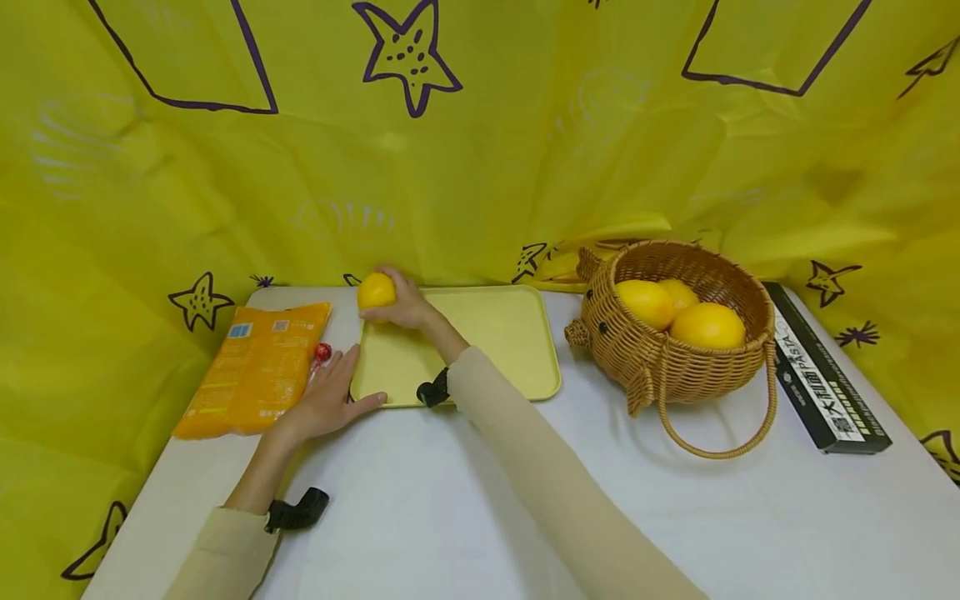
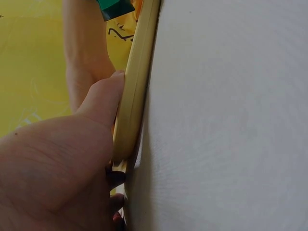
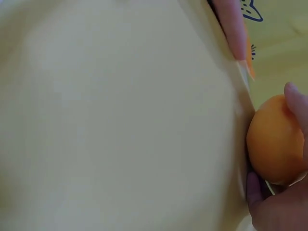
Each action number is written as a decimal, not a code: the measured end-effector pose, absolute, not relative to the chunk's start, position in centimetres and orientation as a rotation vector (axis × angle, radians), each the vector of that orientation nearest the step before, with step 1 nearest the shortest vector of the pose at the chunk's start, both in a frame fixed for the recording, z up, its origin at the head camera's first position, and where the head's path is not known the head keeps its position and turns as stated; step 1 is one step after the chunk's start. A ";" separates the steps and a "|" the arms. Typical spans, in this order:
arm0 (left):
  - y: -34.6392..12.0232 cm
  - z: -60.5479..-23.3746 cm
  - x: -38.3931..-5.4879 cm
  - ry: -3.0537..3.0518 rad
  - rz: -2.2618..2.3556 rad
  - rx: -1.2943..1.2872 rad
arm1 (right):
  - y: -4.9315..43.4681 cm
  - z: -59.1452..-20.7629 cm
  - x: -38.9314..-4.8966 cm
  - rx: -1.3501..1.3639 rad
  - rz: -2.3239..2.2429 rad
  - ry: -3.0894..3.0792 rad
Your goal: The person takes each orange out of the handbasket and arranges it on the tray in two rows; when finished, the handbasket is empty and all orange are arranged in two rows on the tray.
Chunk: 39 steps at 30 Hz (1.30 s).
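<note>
At the far left corner of the pale yellow tray (image 1: 487, 333), my right hand (image 1: 408, 302) holds an orange (image 1: 377, 291) between thumb and fingers. The right wrist view shows the orange (image 3: 275, 139) against the tray's rim, with fingers on either side of it. My left hand (image 1: 327, 400) lies at the tray's near left corner. Its fingers stretch along the left side and its thumb along the near edge. In the left wrist view that thumb touches the tray's rim (image 2: 137, 82); the other fingers are partly hidden.
A wicker animal-shaped basket (image 1: 693, 371) with several oranges (image 1: 708, 325) stands to the right, its handle hanging forward. Beyond it lies a dark pasta box (image 1: 825, 375). An orange packet (image 1: 251, 371) and a red lollipop (image 1: 322, 352) are left of the tray. Yellow cloth (image 1: 480, 183) hangs behind.
</note>
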<state>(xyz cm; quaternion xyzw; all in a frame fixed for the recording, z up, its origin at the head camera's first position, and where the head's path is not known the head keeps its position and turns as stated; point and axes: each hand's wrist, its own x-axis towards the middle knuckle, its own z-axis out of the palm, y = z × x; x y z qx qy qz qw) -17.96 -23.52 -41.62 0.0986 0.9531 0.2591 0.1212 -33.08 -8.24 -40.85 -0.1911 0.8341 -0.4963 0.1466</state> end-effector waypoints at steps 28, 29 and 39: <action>-23.5 -41.8 -17.6 2.788 0.758 0.293 | -7.1 -40.4 -32.8 -0.568 -1.290 2.490; -23.5 -41.8 -17.6 2.789 0.760 0.293 | -7.1 -40.3 -32.8 -0.567 -1.289 2.490; -23.6 -41.5 -17.4 2.793 0.761 0.282 | -5.0 -36.3 -33.3 -0.720 -1.133 2.503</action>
